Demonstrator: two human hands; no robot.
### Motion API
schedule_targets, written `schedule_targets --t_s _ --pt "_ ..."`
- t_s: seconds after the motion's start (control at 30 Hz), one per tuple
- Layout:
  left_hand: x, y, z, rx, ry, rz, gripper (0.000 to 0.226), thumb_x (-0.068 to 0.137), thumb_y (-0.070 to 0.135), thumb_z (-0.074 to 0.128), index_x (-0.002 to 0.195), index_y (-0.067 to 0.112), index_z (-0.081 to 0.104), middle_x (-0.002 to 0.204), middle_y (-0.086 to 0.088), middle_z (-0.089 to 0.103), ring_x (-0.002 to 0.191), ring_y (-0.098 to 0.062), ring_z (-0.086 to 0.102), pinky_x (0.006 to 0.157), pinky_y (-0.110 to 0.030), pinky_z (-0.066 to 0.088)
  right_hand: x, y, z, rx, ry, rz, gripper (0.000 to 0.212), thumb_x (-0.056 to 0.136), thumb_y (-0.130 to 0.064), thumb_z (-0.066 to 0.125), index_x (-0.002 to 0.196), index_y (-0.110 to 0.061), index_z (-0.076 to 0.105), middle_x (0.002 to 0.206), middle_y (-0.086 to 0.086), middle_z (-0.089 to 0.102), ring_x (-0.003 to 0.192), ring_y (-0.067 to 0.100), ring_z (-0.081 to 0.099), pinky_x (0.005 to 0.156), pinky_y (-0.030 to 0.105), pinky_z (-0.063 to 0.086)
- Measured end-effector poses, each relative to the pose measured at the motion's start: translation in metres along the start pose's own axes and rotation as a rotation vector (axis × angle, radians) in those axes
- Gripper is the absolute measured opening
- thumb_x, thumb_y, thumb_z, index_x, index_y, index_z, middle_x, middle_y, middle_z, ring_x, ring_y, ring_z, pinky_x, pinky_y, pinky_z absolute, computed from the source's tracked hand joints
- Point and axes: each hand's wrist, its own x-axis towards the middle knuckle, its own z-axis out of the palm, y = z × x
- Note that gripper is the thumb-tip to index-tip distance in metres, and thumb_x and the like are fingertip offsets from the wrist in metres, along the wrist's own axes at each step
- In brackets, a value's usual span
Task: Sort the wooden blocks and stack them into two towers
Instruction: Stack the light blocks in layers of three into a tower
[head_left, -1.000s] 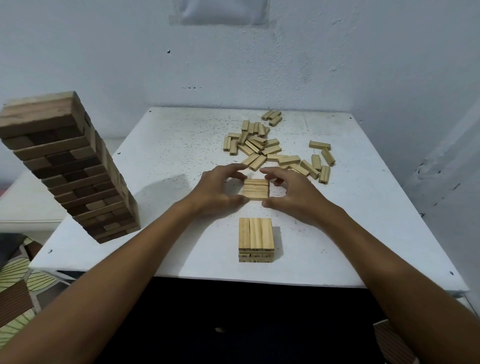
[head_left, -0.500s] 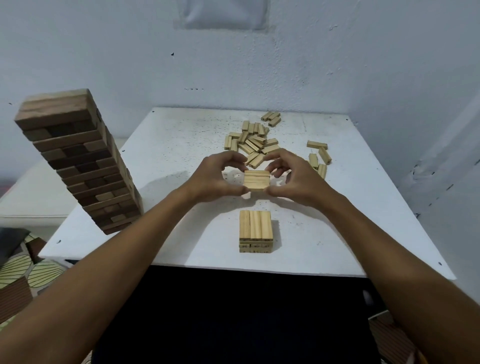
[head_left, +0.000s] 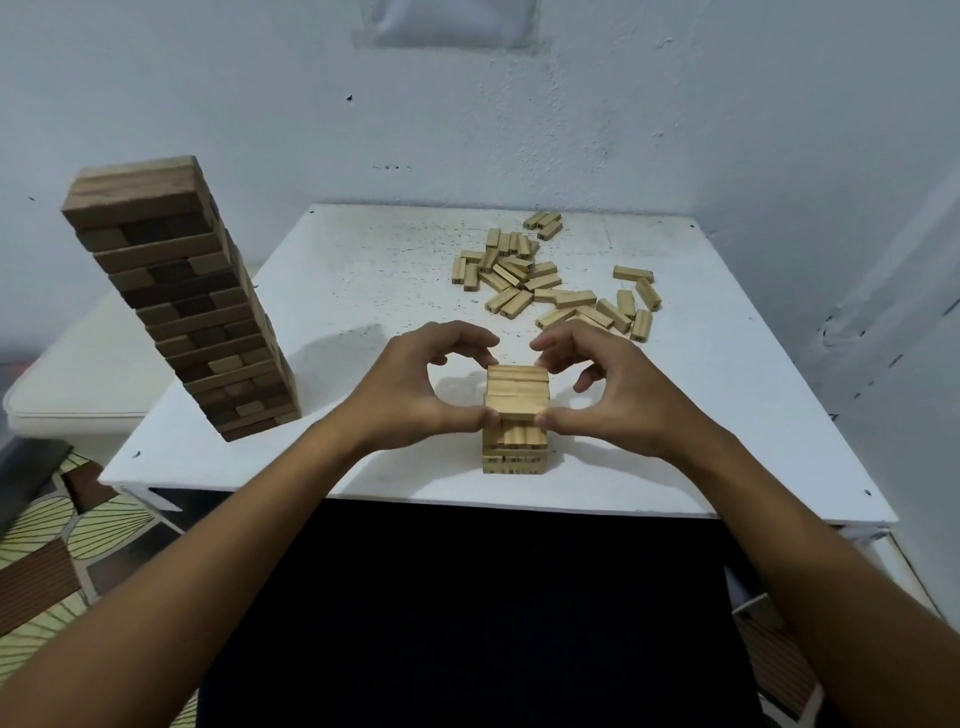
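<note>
Dark tower (head_left: 179, 296): stood tall on the table's (head_left: 363, 270) left side.
Left hand (head_left: 415, 387): fingers curled, pinching the layer of light blocks (head_left: 518, 391) from its left.
Light stack (head_left: 514, 452): right under that layer, near the front edge.
Right hand (head_left: 610, 392): pinched the same layer's other side.
Loose blocks (head_left: 550, 283): scattered far right.

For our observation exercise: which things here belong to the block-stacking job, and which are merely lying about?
Belonging to the job:
left hand and right hand, gripping the layer of light blocks
small light stack
loose light blocks
tall dark tower
white table

Lying about:
patterned floor mat
</note>
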Motion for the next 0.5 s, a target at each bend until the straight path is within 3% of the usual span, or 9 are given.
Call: schedule_targets --t_s 0.33,0.5 --pt "-0.015 -0.002 0.006 -0.003 -0.002 -0.034 0.062 0.055 0.051 0.075 0.115 0.041 0.058 0.105 0.023 0.068 0.11 -0.001 0.055 0.092 -0.023 0.044 -0.01 0.0 0.007 -0.04 -0.039 0.018 0.056 0.069 -0.018 0.084 0.116 -0.035 0.056 0.105 -0.017 0.062 0.105 0.001 0.053 0.082 0.027 0.049" --pt "-0.015 -0.003 0.007 -0.013 -0.004 -0.037 0.062 0.055 0.05 0.075 0.114 0.04 0.06 0.105 0.021 0.068 0.11 -0.001 0.056 0.092 -0.023 0.044 -0.011 0.001 0.008 -0.045 -0.036 0.026 0.056 0.07 -0.019 0.084 0.114 -0.038 0.056 0.105 -0.018 0.062 0.106 0.0 0.052 0.082 0.024 0.048"
